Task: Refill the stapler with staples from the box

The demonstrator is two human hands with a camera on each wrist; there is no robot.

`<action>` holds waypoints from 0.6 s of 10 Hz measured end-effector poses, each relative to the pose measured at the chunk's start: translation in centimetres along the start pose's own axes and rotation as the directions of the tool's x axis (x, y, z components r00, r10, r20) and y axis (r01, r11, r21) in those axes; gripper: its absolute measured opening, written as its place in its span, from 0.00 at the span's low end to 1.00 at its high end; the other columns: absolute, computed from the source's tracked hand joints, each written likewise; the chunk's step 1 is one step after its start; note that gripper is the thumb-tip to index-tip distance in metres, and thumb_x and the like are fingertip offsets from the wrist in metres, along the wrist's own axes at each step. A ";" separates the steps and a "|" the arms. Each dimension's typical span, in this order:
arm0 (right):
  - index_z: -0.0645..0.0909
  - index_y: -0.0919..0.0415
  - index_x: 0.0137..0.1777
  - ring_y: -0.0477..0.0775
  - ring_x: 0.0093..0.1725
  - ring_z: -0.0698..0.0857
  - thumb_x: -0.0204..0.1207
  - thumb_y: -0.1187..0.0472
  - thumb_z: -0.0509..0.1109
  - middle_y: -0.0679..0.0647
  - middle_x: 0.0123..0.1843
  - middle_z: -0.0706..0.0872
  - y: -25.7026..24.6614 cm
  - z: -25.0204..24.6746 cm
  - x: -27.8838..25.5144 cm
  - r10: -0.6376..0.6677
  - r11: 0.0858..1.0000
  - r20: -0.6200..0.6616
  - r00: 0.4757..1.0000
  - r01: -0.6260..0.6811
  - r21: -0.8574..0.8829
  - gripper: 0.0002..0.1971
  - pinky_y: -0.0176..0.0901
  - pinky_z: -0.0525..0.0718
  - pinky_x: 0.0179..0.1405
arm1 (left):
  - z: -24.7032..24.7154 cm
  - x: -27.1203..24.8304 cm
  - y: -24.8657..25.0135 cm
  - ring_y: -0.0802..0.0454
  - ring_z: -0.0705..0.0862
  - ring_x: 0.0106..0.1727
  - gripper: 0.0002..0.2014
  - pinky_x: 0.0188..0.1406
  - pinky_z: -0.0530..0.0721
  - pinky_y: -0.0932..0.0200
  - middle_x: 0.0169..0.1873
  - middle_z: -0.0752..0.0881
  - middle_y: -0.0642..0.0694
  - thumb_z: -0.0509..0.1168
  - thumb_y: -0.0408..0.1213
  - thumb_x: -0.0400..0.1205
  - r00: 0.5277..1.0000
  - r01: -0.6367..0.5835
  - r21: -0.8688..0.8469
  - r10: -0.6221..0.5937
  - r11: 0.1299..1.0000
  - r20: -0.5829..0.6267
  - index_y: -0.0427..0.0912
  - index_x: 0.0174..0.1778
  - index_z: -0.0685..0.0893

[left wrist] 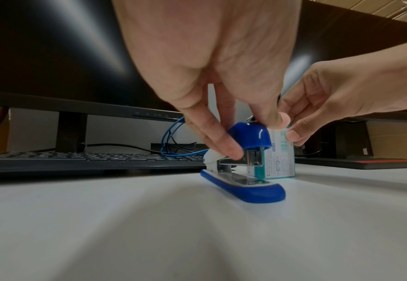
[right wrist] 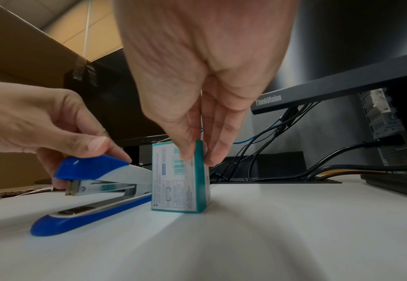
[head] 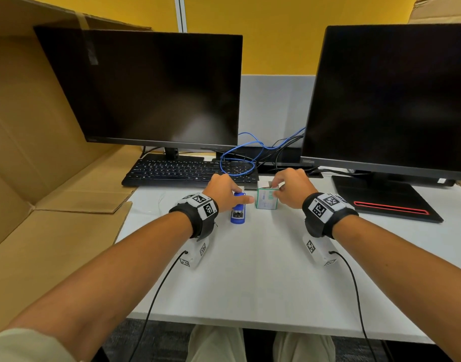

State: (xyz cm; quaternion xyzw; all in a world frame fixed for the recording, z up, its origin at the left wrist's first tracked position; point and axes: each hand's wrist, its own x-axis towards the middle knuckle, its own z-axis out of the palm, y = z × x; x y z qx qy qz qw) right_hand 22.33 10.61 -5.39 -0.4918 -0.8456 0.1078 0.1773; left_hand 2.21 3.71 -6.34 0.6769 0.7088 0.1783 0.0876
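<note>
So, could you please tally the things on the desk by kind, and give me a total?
Monitors: 2, left and right
Keyboards: 1
Staplers: 1, blue, gripped by the left hand
Staple boxes: 1, pinched by the right hand
Total: 5

- Office workstation, cubicle type.
- Two dark monitors (head: pixel 151 90) (head: pixel 391 100) side by side on a white table (head: pixel 250 270); right one branded ThinkVision.
- Black keyboard (head: pixel 182 170) under the left screen.
- Blue network cable (head: pixel 240 155) tangled with black leads.
- Grey divider panel (head: pixel 276 105) behind, yellow wall (head: pixel 276 35) above.
- Flattened cardboard boxes (head: pixel 41 152) at left.
</note>
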 end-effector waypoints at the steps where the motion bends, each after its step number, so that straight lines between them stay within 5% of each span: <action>1: 0.87 0.55 0.50 0.60 0.63 0.83 0.74 0.63 0.75 0.56 0.65 0.86 0.1 0.1 0.1 0.003 1.000 0.001 1.000 -0.003 0.005 0.06 0.55 0.85 0.63 | 0.0 -0.4 0.7 0.46 0.87 0.50 0.27 0.64 0.67 0.57 0.41 0.94 0.41 0.68 0.61 0.76 0.999 -0.037 0.008 0.037 0.999 -0.027 0.41 0.55 0.92; 3: 0.87 0.56 0.53 0.60 0.67 0.80 0.74 0.64 0.75 0.55 0.67 0.84 0.0 -0.1 0.1 0.009 1.000 0.005 1.000 -0.009 -0.003 0.09 0.54 0.83 0.65 | -0.1 -0.7 1.3 0.50 0.83 0.42 0.27 0.63 0.68 0.59 0.42 0.94 0.40 0.67 0.60 0.77 0.999 -0.031 0.015 0.032 0.999 -0.033 0.40 0.57 0.92; 5: 0.83 0.53 0.63 0.61 0.68 0.80 0.73 0.57 0.77 0.55 0.68 0.84 -0.2 -0.7 -0.3 0.011 1.000 -0.005 1.000 -0.011 0.019 0.18 0.56 0.81 0.67 | -0.3 -1.2 1.6 0.44 0.86 0.60 0.36 0.68 0.76 0.51 0.53 0.92 0.40 0.65 0.66 0.74 0.997 -0.017 0.046 0.020 0.999 -0.073 0.42 0.70 0.83; 6: 0.80 0.52 0.68 0.61 0.71 0.76 0.74 0.50 0.75 0.56 0.69 0.83 -0.2 -1.6 -0.6 0.027 1.000 -0.045 0.999 -0.026 0.009 0.23 0.56 0.78 0.65 | -0.7 -1.1 1.7 0.44 0.88 0.56 0.42 0.59 0.86 0.44 0.52 0.92 0.42 0.61 0.72 0.72 0.988 0.015 -0.022 -0.018 1.000 -0.150 0.44 0.75 0.78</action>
